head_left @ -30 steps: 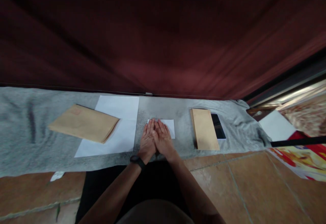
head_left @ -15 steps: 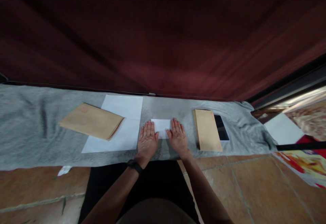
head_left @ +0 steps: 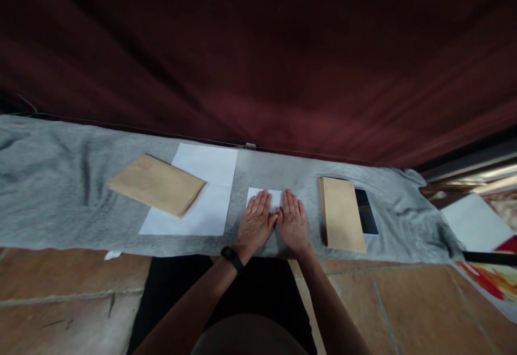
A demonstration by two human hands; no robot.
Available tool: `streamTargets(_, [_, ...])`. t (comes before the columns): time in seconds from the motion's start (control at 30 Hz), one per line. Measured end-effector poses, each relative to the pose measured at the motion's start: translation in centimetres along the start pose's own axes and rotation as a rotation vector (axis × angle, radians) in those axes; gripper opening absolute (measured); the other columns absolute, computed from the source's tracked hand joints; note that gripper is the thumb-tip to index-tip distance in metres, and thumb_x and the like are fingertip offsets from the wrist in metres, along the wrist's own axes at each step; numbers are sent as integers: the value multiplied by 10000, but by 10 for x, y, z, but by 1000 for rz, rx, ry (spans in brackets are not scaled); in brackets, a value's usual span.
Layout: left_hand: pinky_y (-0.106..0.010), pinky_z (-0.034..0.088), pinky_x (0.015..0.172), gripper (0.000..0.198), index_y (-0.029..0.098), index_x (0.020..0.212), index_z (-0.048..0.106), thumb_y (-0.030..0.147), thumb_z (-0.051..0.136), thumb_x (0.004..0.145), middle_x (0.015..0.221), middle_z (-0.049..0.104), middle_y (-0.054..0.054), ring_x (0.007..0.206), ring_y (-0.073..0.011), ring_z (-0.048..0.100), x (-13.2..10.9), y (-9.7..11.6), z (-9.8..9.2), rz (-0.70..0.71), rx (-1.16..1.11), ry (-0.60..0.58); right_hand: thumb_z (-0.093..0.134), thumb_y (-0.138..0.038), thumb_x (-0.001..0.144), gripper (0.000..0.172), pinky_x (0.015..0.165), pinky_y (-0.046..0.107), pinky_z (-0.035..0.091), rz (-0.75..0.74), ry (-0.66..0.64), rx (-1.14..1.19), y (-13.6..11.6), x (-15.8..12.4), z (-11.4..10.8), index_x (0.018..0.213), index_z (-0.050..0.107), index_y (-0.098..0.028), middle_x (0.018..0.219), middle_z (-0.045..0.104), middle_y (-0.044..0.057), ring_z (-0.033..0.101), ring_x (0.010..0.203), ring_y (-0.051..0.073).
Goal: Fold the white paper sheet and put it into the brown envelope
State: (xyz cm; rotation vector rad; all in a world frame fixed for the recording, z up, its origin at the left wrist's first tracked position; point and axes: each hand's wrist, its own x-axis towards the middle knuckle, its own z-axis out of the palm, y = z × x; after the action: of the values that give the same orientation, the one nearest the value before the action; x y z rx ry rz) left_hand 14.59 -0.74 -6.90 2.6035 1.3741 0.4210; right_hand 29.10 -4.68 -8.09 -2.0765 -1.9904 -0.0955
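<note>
On the grey cloth (head_left: 305, 174), right in front of the person, lies a small white paper (head_left: 276, 199); it lies flat, and a good part of it is hidden under the left hand (head_left: 255, 225); the far left corner and a patch between the two hands can be seen. The left hand is laid out flat with its palm down; its fingers (head_left: 259, 202) are straight and a little bit apart, on top of the small paper, and they are not gripping anything. The right hand (head_left: 293, 225) is flat with its palm down too, at the right edge of the paper; its fingers are straight, a little bit apart, and have hold of nothing; I cannot tell how much paper is under them. The two thumbs point at each other and their tips are very close; I cannot tell if they touch.

To the left of the hands is a big white sheet (head_left: 212, 188); brown envelopes (head_left: 156, 185) lie at a slant, partly on the sheet and partly on the cloth, with a faint red mark near the far corner. To the right is a pile of brown envelopes (head_left: 344, 215); a dark phone (head_left: 367, 212) sticks out from its right side. Around the left wrist is a black band (head_left: 232, 258); behind the cloth is a dark red curtain (head_left: 258, 75); down below are orange-brown floor tiles (head_left: 420, 301).
</note>
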Motion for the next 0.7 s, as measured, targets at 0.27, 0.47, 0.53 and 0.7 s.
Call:
streamTargets(0.27, [-457, 223, 1268, 593, 23, 1550, 323, 299, 351, 1026, 1636, 308, -180, 1549, -260, 216, -7, -22, -10, -49, 53, 18, 306, -317, 1087, 544, 1228, 526, 235, 114, 82, 37, -3, -1, 0, 1574, 314, -72, 1601, 377, 190, 322, 1506, 277])
streamTargets(0.47, [-511, 225, 1256, 639, 86, 1589, 263, 242, 408, 986, 1658, 260, -181, 1558, -299, 163, -11, -27, -5, 27, 49, 20, 309, -347, 1083, 570, 1239, 479, 276, -17, 28, 251, -52, 9, -12, 1590, 274, -89, 1660, 263, 156, 183, 1557, 242])
streamTargets(0.53, [-504, 224, 1259, 683, 94, 1607, 198, 196, 408, 965, 1670, 229, -169, 1563, -288, 144, -13, -29, -4, 49, 45, 24, 278, -373, 1086, 579, 1250, 446, 271, -75, -58, 316, -65, 12, -13, 1602, 247, -113, 1662, 271, 127, 201, 1553, 210])
streamTargets(0.7, [-483, 215, 1269, 675, 76, 1607, 187, 145, 363, 959, 1674, 217, -161, 1565, -269, 141, -12, -27, -5, 13, 62, 8, 252, -397, 1090, 584, 1270, 446, 210, -60, -128, 285, -56, 10, -10, 1617, 209, -148, 1658, 290, 99, 226, 1547, 197])
